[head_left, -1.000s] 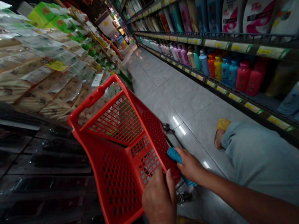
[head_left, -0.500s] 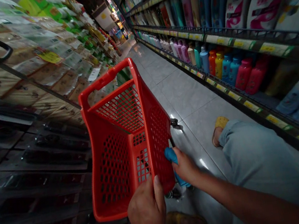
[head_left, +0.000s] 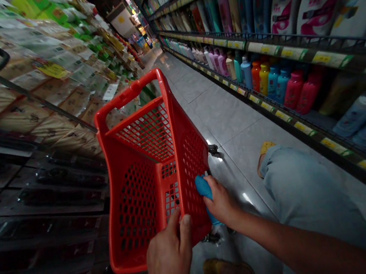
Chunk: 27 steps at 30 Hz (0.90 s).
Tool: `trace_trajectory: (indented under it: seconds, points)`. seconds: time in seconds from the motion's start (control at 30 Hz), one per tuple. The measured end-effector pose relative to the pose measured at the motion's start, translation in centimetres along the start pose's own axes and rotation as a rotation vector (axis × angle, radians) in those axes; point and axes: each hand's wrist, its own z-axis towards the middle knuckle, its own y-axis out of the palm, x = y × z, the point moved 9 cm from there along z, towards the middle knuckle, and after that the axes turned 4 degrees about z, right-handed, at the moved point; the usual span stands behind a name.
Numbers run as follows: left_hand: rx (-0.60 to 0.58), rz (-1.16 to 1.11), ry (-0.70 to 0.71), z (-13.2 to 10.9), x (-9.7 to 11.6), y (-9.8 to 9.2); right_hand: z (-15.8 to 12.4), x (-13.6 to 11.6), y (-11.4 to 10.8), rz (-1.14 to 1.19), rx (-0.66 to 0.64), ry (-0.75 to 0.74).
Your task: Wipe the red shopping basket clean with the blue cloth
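Note:
A red plastic shopping cart basket [head_left: 130,263] with perforated walls stands in front of me, tilted in the view. My left hand [head_left: 170,255] is closed over its near rim, the thumb lying along the top. On the basket's right outer side, my right hand [head_left: 221,201] grips a blue cloth [head_left: 203,187] and holds it against the wall. Part of the cloth hangs below the fingers. Nothing lies inside the basket where I can see in. A caster wheel [head_left: 212,148] shows under the cart's far right side.
Shelves of bottles [head_left: 302,87] run along the right, with price tags [head_left: 328,57] on their edges. Stacked tissue packs [head_left: 29,88] line the left. Grey floor tiles [head_left: 213,108] stretch up the aisle. My bent leg [head_left: 302,191] and yellow shoe [head_left: 264,153] are at right.
My right hand and the blue cloth have shifted slightly left and up along the basket's side. My left hand stays on the rim, and the whole view has drifted a little.

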Motion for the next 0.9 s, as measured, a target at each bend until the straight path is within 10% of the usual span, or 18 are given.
trace_trajectory:
  seconds: [0.17, 0.37, 0.6, 0.8, 0.9]
  points:
    - [-0.022, -0.026, -0.060, 2.8, 0.2, -0.6, -0.5, -3.9, 0.5, -0.054, -0.059, -0.295]
    - [0.008, -0.021, -0.063, 2.8, 0.6, 0.1, 2.5, 3.6, 2.1, -0.044, -0.021, 0.217]
    - [0.028, -0.049, -0.005, 2.4, 0.1, 0.2, 5.0, -4.8, 1.1, 0.004, 0.006, -0.197]
    - [0.041, -0.020, 0.002, 2.2, 0.2, 0.0, 4.4, 2.8, 2.0, -0.157, -0.082, 0.302]
    - [0.037, -0.027, 0.010, 2.2, 0.2, 0.0, 4.4, 1.2, 2.1, -0.117, -0.063, 0.190]
